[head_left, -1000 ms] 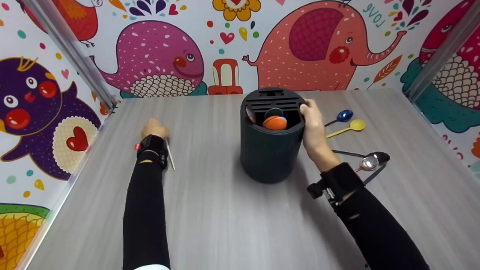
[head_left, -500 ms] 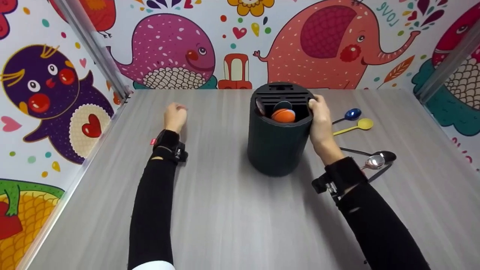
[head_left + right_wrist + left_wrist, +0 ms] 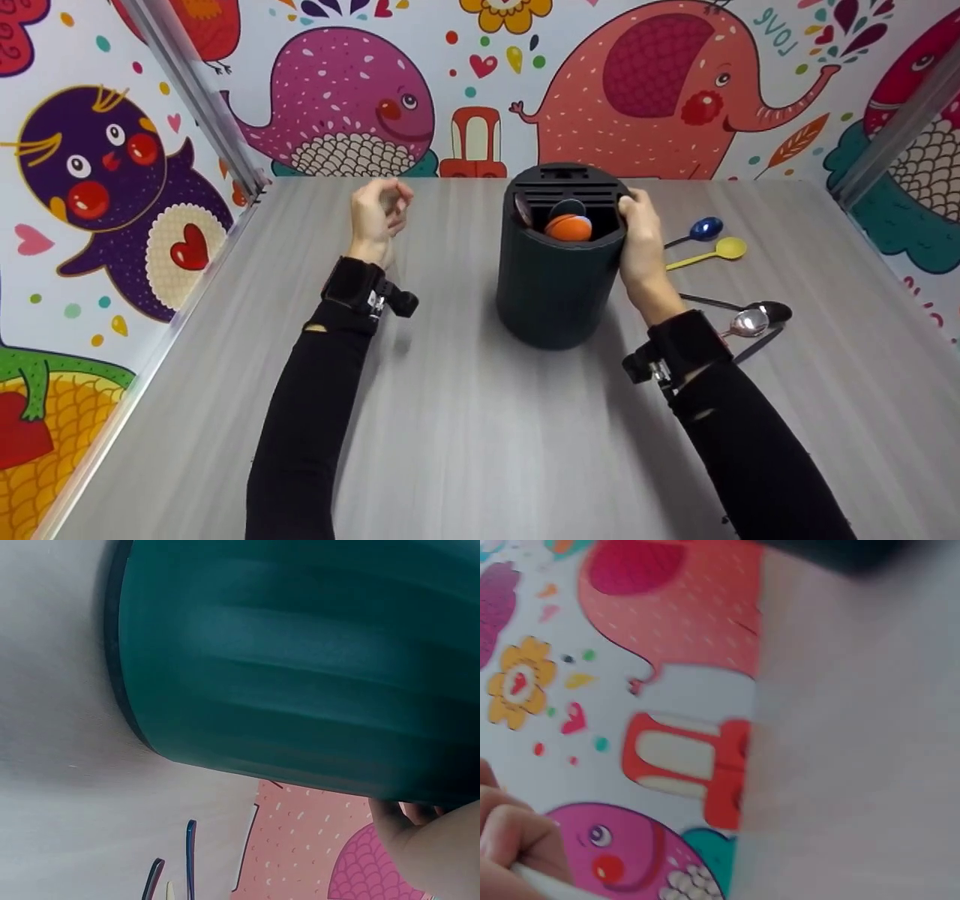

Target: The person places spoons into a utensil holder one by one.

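Green holder (image 3: 559, 296), my right hand (image 3: 643, 244) gripping | left hand (image 3: 379, 217) pinching pale stick (image 3: 555, 884) (blurred; handle, perhaps) | orange utensil (image 3: 568, 228) in; spoons (image 3: 731, 248) out, towards table's (image 3: 450, 435) right edge

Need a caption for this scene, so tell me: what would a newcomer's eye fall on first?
Probably the big coral elephant on the back wall, with the purple whale to the left. Next, the dark green holder, upright near the head view's middle, with an orange thing inside and the right hand gripping its side. To the right, a blue spoon and a yellow spoon stand out on the grey table.
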Demonstrator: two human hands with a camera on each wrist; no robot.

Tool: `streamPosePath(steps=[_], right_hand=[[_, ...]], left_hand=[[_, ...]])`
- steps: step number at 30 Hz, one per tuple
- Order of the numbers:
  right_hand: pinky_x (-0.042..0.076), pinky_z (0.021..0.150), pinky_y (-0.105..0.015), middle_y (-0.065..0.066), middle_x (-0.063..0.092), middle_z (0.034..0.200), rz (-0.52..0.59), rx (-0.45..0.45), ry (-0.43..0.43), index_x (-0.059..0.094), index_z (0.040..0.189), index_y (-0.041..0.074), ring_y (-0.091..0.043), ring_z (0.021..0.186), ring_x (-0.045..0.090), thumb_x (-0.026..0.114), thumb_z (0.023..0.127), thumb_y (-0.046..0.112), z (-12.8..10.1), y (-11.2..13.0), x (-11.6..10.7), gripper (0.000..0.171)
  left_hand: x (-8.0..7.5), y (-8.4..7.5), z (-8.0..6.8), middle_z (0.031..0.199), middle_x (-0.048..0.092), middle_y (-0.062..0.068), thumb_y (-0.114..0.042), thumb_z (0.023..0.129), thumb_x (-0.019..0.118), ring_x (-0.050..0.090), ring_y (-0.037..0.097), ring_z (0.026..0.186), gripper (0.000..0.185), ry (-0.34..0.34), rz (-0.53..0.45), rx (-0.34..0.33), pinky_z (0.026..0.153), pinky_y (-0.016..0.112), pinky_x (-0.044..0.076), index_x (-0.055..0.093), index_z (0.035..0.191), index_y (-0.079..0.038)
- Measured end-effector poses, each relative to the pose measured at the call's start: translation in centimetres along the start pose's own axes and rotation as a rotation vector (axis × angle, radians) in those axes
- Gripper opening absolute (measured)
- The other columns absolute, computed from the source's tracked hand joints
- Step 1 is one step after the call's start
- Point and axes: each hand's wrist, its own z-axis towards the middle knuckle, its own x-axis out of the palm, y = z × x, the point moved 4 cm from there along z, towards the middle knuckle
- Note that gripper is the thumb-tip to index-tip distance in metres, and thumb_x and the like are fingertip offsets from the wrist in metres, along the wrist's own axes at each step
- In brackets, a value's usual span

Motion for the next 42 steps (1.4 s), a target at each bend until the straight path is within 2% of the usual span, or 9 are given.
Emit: streamPosePath(steps=[3,6,12,18,24,27,34,38,42], right_hand=[[0.035,0.095,-0.030,-0.009,0.052,0.118,0.008,-0.012,-0.009,0.052,0.127,-0.003,-0.019,0.109,0.046,0.031,0.101,0.020,0.1,0.1,-0.1,0.040],[0.035,0.095,-0.030,-0.008,0.052,0.118,0.005,-0.013,-0.011,0.051,0.128,-0.003,-0.019,0.108,0.046,0.031,0.101,0.020,0.2,0.1,-0.1,0.040],[0.036,0.096,-0.031,-0.008,0.052,0.120,-0.002,-0.010,-0.004,0.050,0.130,-0.003,-0.019,0.109,0.046,0.030,0.102,0.022,0.1,0.1,0.2,0.043],[0.036,0.098,-0.031,-0.010,0.052,0.122,-0.004,-0.009,-0.001,0.051,0.131,-0.003,-0.019,0.110,0.046,0.030,0.102,0.022,-0.1,0.0,0.1,0.044],[0.035,0.098,-0.031,-0.010,0.052,0.123,-0.005,-0.007,-0.011,0.051,0.131,-0.003,-0.020,0.110,0.046,0.031,0.102,0.022,-0.1,-0.1,-0.2,0.043],[0.035,0.099,-0.031,-0.011,0.052,0.124,-0.002,-0.005,-0.009,0.051,0.132,-0.004,-0.020,0.111,0.046,0.031,0.102,0.022,-0.1,-0.1,-0.1,0.044],[0.035,0.099,-0.031,-0.009,0.052,0.123,0.004,0.003,0.002,0.050,0.130,-0.003,-0.020,0.111,0.046,0.031,0.102,0.023,-0.1,-0.3,0.1,0.043],[0.035,0.097,-0.031,-0.008,0.052,0.121,0.020,-0.004,-0.004,0.051,0.129,-0.002,-0.020,0.109,0.046,0.031,0.102,0.022,-0.1,-0.2,0.0,0.042],[0.035,0.097,-0.031,-0.009,0.052,0.121,0.020,-0.007,-0.004,0.051,0.129,-0.003,-0.020,0.109,0.046,0.031,0.102,0.023,-0.1,-0.2,-0.1,0.043]], left_hand=[[1.3,-1.4,-0.7,0.058,0.056,0.000,-0.012,0.097,0.043,0.024,0.007,0.044,0.038,0.044,-0.135,0.044,0.042,0.019,0.017,0.067,0.067,-0.007],[2.4,-2.9,-1.2,0.058,0.055,0.000,-0.009,0.095,0.041,0.024,0.007,0.045,0.037,0.081,-0.199,0.082,0.043,0.019,0.018,0.062,0.065,-0.009],[4.8,-5.9,-2.7,0.054,0.040,-0.004,-0.010,0.095,0.040,0.023,0.007,0.046,0.034,0.127,-0.196,0.123,0.042,0.021,0.016,0.051,0.063,-0.013],[8.2,-8.3,-4.5,0.053,0.037,-0.007,-0.009,0.100,0.044,0.025,0.006,0.045,0.038,0.168,-0.177,0.161,0.041,0.021,0.017,0.051,0.063,-0.014],[11.3,-10.5,-5.3,0.054,0.036,-0.005,-0.008,0.100,0.041,0.025,0.007,0.045,0.039,0.214,-0.264,0.191,0.042,0.023,0.017,0.049,0.062,-0.013],[12.4,-11.3,-5.6,0.055,0.037,-0.003,-0.008,0.101,0.038,0.024,0.009,0.045,0.040,0.212,-0.317,0.214,0.043,0.023,0.016,0.049,0.063,-0.011],[14.5,-13.2,-5.7,0.053,0.038,-0.003,-0.005,0.103,0.037,0.023,0.007,0.044,0.043,0.140,-0.383,0.236,0.041,0.022,0.016,0.048,0.062,-0.011],[15.9,-13.9,-5.8,0.053,0.039,-0.002,-0.004,0.103,0.036,0.023,0.008,0.044,0.043,0.159,-0.410,0.265,0.041,0.023,0.016,0.048,0.062,-0.010],[17.1,-13.5,-5.8,0.054,0.038,-0.002,-0.003,0.102,0.036,0.023,0.009,0.046,0.042,0.182,-0.410,0.276,0.042,0.023,0.016,0.048,0.062,-0.009]])
